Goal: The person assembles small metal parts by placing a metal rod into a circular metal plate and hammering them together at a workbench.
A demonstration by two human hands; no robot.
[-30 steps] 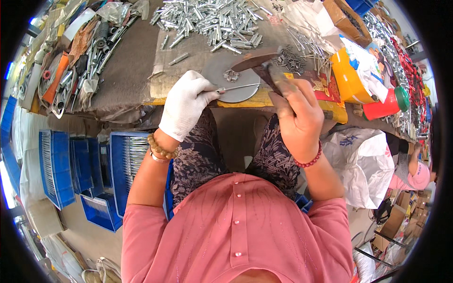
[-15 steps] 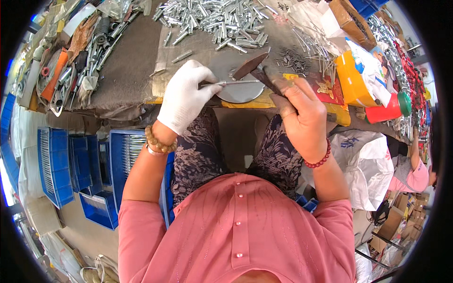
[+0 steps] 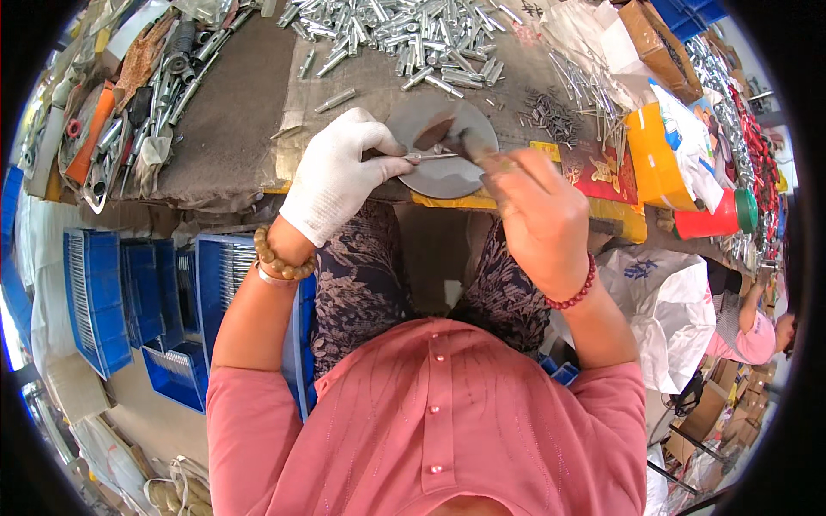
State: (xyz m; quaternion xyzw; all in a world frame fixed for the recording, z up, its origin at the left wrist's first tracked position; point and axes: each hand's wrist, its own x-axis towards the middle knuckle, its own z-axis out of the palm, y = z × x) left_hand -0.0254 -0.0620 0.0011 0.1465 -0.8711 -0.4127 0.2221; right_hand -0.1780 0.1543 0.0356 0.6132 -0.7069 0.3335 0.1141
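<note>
In a white glove, my left hand [image 3: 338,176] pinches a thin metal rod [image 3: 437,157] between thumb and fingers. The rod lies across a round grey metal plate [image 3: 443,182] at the table's front edge. My bare right hand [image 3: 544,219] is closed round the handle of a hammer [image 3: 435,131], which is smeared by motion; its dark head is above the plate, close behind the rod. Whether hammer and rod touch, I cannot tell. Small dark pins [image 3: 551,116] lie in a heap to the right of the plate.
A heap of short silver tubes [image 3: 391,34] covers the table's far middle. Thin rods [image 3: 594,90], a yellow box [image 3: 656,155] and a red jar [image 3: 710,217] are at right. Hand tools [image 3: 129,129] crowd the left. Blue bins [image 3: 99,301] stand below; another person [image 3: 748,331] is at far right.
The hammer has come down and left toward the plate, now blurred. My right hand has shifted slightly down and left. My left hand still pinches the rod.
</note>
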